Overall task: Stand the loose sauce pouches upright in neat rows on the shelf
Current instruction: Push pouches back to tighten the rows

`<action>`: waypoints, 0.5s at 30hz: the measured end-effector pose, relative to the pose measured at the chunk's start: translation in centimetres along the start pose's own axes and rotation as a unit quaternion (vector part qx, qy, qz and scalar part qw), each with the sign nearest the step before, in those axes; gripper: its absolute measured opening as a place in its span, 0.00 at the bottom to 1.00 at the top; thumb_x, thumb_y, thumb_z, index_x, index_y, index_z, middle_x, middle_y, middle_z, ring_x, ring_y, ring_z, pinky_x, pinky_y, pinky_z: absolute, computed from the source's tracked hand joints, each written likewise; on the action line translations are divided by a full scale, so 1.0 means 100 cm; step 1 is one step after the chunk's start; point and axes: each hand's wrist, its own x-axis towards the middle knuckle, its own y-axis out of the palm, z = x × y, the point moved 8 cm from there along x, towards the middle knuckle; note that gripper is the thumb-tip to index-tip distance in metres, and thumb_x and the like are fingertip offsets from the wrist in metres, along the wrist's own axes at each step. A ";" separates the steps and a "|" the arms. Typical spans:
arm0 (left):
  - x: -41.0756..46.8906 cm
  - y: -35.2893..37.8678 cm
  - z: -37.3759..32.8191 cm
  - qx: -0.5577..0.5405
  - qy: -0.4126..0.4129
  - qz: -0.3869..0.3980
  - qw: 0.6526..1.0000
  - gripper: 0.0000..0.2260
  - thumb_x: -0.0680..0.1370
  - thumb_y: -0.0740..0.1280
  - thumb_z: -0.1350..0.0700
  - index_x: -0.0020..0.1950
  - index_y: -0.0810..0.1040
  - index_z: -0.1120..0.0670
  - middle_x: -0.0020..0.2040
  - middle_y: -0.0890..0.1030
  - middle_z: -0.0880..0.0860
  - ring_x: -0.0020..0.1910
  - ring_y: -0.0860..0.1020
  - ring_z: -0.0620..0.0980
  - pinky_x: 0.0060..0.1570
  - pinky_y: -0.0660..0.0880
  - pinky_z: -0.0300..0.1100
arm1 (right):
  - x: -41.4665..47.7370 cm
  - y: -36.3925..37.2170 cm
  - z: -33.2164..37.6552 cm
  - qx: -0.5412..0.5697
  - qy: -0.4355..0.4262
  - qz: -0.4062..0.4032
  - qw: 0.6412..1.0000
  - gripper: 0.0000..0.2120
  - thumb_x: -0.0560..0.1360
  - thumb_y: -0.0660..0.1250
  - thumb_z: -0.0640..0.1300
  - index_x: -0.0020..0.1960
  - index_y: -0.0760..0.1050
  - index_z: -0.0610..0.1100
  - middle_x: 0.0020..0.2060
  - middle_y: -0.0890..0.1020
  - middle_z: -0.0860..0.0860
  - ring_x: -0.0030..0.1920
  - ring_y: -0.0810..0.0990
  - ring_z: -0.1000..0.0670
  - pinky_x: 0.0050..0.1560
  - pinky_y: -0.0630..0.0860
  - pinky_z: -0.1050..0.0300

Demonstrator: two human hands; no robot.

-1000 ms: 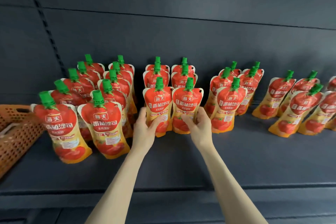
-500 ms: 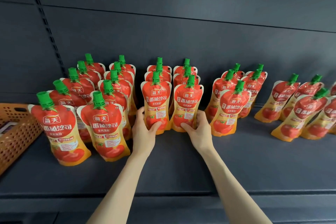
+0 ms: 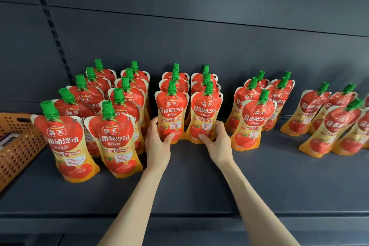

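Red tomato-sauce pouches with green caps stand in paired rows on a dark grey shelf (image 3: 189,181). My left hand (image 3: 158,142) grips the base of the front pouch of the middle-left row (image 3: 171,110). My right hand (image 3: 216,142) grips the base of the front pouch of the middle-right row (image 3: 206,112). Both pouches stand upright, side by side, touching the pouches behind them. Two longer rows (image 3: 111,132) stand to the left. Another pair of rows (image 3: 253,120) stands to the right.
An orange perforated basket (image 3: 18,146) sits at the shelf's left end. At the far right several pouches (image 3: 331,126) lean to the right in loose rows. The shelf's back wall (image 3: 199,36) rises right behind the rows. Bare shelf lies in front of the pouches.
Both hands have pushed the two front pouches back against their rows and upright. The view has shifted slightly to the left.
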 end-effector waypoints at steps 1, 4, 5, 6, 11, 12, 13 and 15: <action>0.001 0.000 0.001 0.003 0.000 0.000 1.000 0.26 0.73 0.71 0.57 0.68 0.64 0.53 0.65 0.73 0.55 0.64 0.71 0.53 0.62 0.72 0.54 | 0.001 0.000 0.000 -0.003 0.000 0.002 1.000 0.20 0.73 0.69 0.40 0.62 0.67 0.44 0.54 0.77 0.54 0.54 0.75 0.56 0.52 0.72 0.68; 0.001 0.000 0.004 0.009 -0.004 -0.001 1.000 0.26 0.73 0.70 0.58 0.68 0.64 0.54 0.65 0.73 0.56 0.65 0.71 0.53 0.63 0.71 0.54 | 0.002 0.001 -0.001 -0.015 -0.002 0.011 1.000 0.21 0.73 0.69 0.39 0.63 0.66 0.43 0.55 0.77 0.54 0.55 0.75 0.56 0.55 0.72 0.63; 0.001 0.000 0.004 0.009 -0.005 0.000 1.000 0.26 0.74 0.70 0.58 0.68 0.64 0.54 0.65 0.73 0.56 0.65 0.71 0.54 0.63 0.71 0.55 | 0.002 0.001 -0.001 -0.017 -0.001 0.012 1.000 0.20 0.73 0.69 0.38 0.63 0.66 0.43 0.55 0.76 0.54 0.55 0.75 0.56 0.55 0.72 0.63; 0.001 0.001 0.005 0.008 -0.005 0.000 1.000 0.26 0.74 0.70 0.58 0.68 0.64 0.54 0.65 0.73 0.56 0.65 0.71 0.54 0.63 0.71 0.55 | 0.002 0.001 -0.002 -0.017 0.001 0.011 1.000 0.20 0.73 0.69 0.38 0.62 0.66 0.43 0.55 0.77 0.54 0.55 0.75 0.56 0.56 0.73 0.63; 0.001 0.002 0.005 0.005 0.002 0.004 1.000 0.25 0.74 0.70 0.59 0.68 0.64 0.54 0.65 0.73 0.56 0.65 0.71 0.53 0.62 0.72 0.52 | 0.004 -0.004 -0.005 -0.010 0.006 0.018 1.000 0.19 0.73 0.69 0.38 0.62 0.67 0.41 0.58 0.78 0.49 0.58 0.76 0.51 0.58 0.74 0.59; 0.001 0.002 0.005 0.006 0.002 0.003 1.000 0.25 0.74 0.70 0.59 0.68 0.63 0.54 0.65 0.73 0.56 0.65 0.71 0.53 0.62 0.72 0.53 | 0.005 -0.005 -0.006 -0.011 0.007 0.022 1.000 0.19 0.74 0.69 0.38 0.62 0.67 0.41 0.58 0.78 0.49 0.59 0.76 0.51 0.58 0.73 0.60; 0.002 0.002 0.006 0.007 0.002 0.003 1.000 0.25 0.74 0.69 0.59 0.68 0.63 0.54 0.65 0.73 0.56 0.65 0.71 0.53 0.62 0.72 0.53 | 0.005 -0.006 -0.006 -0.014 0.006 0.025 1.000 0.19 0.74 0.69 0.38 0.62 0.67 0.41 0.59 0.78 0.49 0.59 0.76 0.52 0.57 0.73 0.61; 0.002 0.003 0.007 0.005 0.001 0.006 1.000 0.26 0.74 0.69 0.59 0.69 0.63 0.53 0.66 0.72 0.55 0.66 0.70 0.53 0.62 0.72 0.54 | 0.006 -0.007 -0.007 -0.021 0.006 0.029 0.999 0.19 0.74 0.68 0.39 0.62 0.67 0.42 0.59 0.78 0.49 0.58 0.76 0.53 0.54 0.72 0.67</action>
